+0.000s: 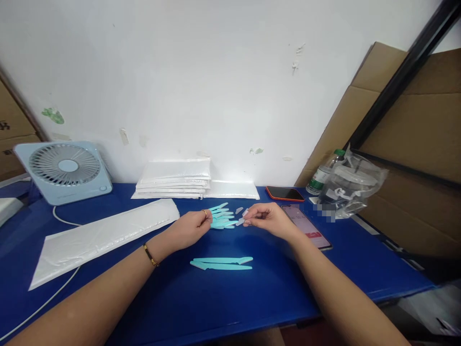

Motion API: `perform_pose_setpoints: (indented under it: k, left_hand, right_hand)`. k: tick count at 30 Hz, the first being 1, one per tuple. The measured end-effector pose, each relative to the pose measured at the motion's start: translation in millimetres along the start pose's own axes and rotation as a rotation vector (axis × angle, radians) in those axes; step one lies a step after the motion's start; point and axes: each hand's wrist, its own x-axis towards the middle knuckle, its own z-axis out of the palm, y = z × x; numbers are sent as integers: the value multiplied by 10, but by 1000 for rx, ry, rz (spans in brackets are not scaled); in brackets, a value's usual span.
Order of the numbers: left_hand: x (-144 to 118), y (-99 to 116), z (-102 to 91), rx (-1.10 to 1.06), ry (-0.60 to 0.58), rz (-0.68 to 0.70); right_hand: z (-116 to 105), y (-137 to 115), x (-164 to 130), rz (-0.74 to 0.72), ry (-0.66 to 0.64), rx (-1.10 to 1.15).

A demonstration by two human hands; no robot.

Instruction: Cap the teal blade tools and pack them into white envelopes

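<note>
Two turquoise plastic razors [221, 263] lie side by side on the blue desk [187, 302], nearest the person, set apart from the rest and lined up lengthwise; judging from that, they look like the finished ones. Just beyond them the two hands meet over a loose fan of the same turquoise razors [221, 218], several of them overlapping, which appear not yet dealt with. The left hand [190, 227], with a ring on one finger and a thin bracelet at the wrist, has its grip closed on the handle ends of that fan. The right hand [268, 218] has thumb and fingers pinched together on a small clear cap [242, 220] at the tip of one razor; whether the cap is fully seated I cannot tell. Another clear cap [239, 210] lies loose on the desk just behind. So a small part seems done and the larger bunch is left.

To the left lies a white padded mailer [104, 235], flat and unfilled as far as I can see, with a white cable [54, 293] running under it. Farther back a stack of mailers [173, 180] rests against the wall, a pale blue fan [65, 168] stands at the left, and two phones [286, 193] lie at the right, near a bottle [322, 178] and a crumpled clear bag [355, 185].
</note>
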Motion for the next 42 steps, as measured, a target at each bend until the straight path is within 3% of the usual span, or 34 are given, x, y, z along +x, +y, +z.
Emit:
perform_pose_setpoints:
  k: [5,10,15,17,19,21,26,29,34,42]
  left_hand:
    - [-24,93,-15,59,-3,25]
    - [-11,53,40,105,26,70]
    - [23,-57,67,254,35,23]
    - [27,-61,54,343,84,45]
    - [13,-19,42,373,128,86]
    - [-21,57,50,303,78,132]
    - [-112,221,162,118,-211,189]
    - [-96,215,200,112,-226,82]
    - [-16,130,146,140,-146,-57]
    - [5,102,141,187,-73,-81]
  right_hand:
    - [92,55,27,34,-37,49]
    - [235,36,58,7,4,12]
    - [47,81,102,-128,117,-449]
    - [-108,153,117,-116,199,-660]
    - [-223,235,133,-80,184,-817]
    - [-261,297,152,-67,108,-918]
    - [-143,289,183,-22,9,-1049]
    - [-124,220,146,36,-13,-985]
    - [-207,119,33,243,-178,-687]
    - [-176,73,1,212,-221,-625]
